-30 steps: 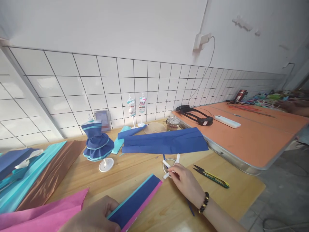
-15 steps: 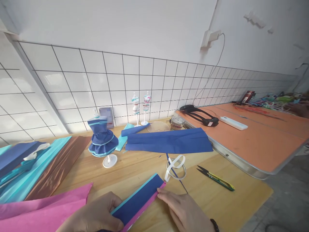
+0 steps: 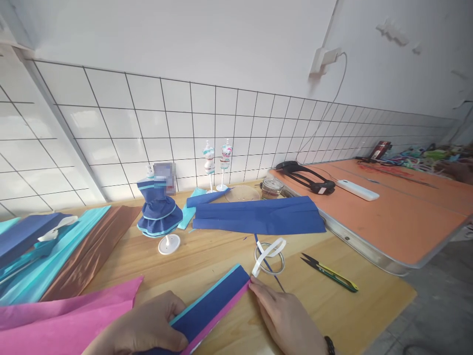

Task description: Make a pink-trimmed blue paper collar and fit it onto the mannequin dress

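Note:
My left hand (image 3: 148, 325) grips the near part of a navy fabric strip (image 3: 216, 301), with its thumb on top. Light blue edging runs along the strip's far side and pink edging along its near side. The fingers of my right hand (image 3: 283, 315) are drawn together at the strip's far corner, by the pink edge. Close to those fingertips lies the end of a curled white tape (image 3: 264, 255), which partly covers a ring-shaped roll (image 3: 284, 264). What sits between the right fingertips is partly hidden.
Yellow-green thread snips (image 3: 330, 273) lie at right. Blue cloth (image 3: 258, 215) lies behind the roll. A small dress form (image 3: 160, 212) wears a blue ruffled dress. Pink cloth (image 3: 70, 320) and other fabrics are at left. An orange table (image 3: 399, 217) adjoins at right, holding a black headset (image 3: 310, 178).
My right hand has shifted slightly right, to the strip's corner, and the white tape's loop has changed shape. The pink edge lies flatter along the strip. My left hand keeps its hold.

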Available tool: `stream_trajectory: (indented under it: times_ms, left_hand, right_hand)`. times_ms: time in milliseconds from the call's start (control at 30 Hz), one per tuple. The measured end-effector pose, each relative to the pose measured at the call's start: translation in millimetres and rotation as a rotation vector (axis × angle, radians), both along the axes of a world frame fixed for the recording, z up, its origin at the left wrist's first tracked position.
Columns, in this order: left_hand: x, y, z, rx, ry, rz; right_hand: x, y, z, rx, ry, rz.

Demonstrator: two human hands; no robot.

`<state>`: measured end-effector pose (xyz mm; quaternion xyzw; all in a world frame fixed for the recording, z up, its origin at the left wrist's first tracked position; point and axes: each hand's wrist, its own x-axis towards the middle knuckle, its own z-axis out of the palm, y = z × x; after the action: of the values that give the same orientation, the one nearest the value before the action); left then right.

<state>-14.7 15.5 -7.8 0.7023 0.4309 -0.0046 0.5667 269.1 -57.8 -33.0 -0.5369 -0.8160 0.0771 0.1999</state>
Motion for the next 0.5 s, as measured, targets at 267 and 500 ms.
stream_trajectory:
  times_ms: [267,500]
  left_hand:
    - [0.2,0.0,-1.2,-0.002,-0.062,-0.031]
    - [-1.5,-0.3,-2.7,-0.055,-0.067,-0.001]
  right_hand:
    - [39.4,-7.3,17.3,0.034,0.326,-0.317]
    - [140.4,2.3,-7.5,0.210,-0.120,-0.535]
